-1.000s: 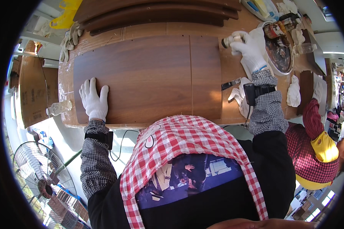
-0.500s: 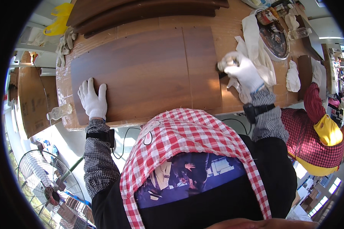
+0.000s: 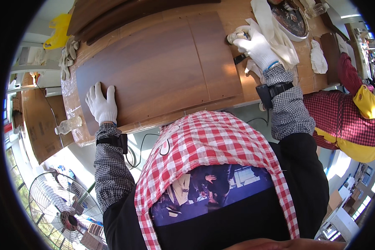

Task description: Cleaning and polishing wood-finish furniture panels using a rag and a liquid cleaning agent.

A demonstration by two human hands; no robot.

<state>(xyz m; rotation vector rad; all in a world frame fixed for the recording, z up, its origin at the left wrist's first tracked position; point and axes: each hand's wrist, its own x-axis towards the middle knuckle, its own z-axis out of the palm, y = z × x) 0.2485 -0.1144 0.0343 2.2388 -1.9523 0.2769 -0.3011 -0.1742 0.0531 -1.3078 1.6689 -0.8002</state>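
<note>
Head view: a dark brown wooden panel lies flat on a pale workbench, its near edge close to the bench's front edge. The left hand, in a white glove, is spread flat on the panel's near left corner, fingers open and holding nothing, a pose that looks meant to pin the board still. At the panel's far right edge, the right hand, also gloved, is curled around a small pale wad, seemingly a cloth or pad, pressed against the board's rim; what exactly it grips is hard to tell. A seam runs across the panel, splitting it into a wide left part and a narrower right part. Just right of the panel lie white rags, a round dish and another crumpled cloth. Beyond the panel's far edge lie more dark boards; a pair of spare gloves hangs off its left. A clear plastic bottle rests near the panel's left corner. Below the bench, a floor fan stands. A co-worker's red checked sleeve shows to the right.
</note>
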